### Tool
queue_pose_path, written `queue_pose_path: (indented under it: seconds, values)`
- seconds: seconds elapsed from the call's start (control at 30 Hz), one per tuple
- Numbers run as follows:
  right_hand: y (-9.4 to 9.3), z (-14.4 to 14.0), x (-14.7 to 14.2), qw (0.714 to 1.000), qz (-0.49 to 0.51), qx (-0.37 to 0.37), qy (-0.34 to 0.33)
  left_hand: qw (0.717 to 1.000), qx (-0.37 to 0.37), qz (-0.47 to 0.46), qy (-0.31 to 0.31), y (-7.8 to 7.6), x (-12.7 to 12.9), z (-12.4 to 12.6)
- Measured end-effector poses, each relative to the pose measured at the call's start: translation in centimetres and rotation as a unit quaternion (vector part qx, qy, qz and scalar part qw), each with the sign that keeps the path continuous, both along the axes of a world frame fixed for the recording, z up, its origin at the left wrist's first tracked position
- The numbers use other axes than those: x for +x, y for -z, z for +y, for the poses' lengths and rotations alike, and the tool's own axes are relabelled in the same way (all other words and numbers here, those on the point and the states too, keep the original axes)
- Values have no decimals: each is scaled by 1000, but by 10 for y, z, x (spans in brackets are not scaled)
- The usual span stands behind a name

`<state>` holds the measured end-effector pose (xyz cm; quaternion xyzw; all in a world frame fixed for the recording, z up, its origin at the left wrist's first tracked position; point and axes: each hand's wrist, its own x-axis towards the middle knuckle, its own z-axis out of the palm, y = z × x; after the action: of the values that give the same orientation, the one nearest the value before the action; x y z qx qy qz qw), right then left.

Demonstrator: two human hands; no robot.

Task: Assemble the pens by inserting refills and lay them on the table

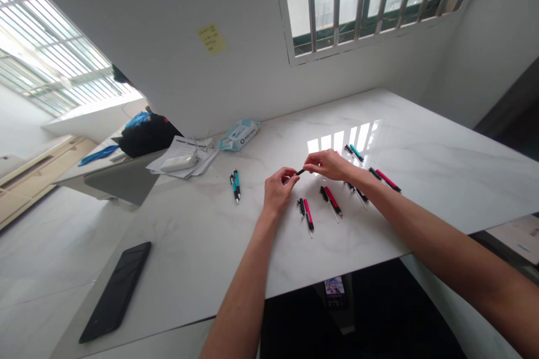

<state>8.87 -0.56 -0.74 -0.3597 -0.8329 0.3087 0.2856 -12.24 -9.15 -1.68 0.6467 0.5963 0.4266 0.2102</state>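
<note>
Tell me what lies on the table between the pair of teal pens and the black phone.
Nothing: in the head view, the stretch of white table between the teal pens and the black phone is bare marble.

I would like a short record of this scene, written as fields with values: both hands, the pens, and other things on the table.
left hand: grips one end of a small black pen part
right hand: pinches the other end
surface: white marble table
pens nearby: red and black pens, partly taken apart
pens at left: two teal and black pens
other things: black phone, blue wipes pack
</note>
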Motion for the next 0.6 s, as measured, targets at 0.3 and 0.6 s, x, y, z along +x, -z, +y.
queue_pose_path:
  seconds: [0.3, 0.6]
  values:
    - [-1, -2, 1, 999, 21, -29, -40, 1000, 4, 3, 4, 3, -3, 1]
    - [5, 0, -1, 996, 44, -45, -57, 1000, -11, -10, 4, -1, -1, -1]
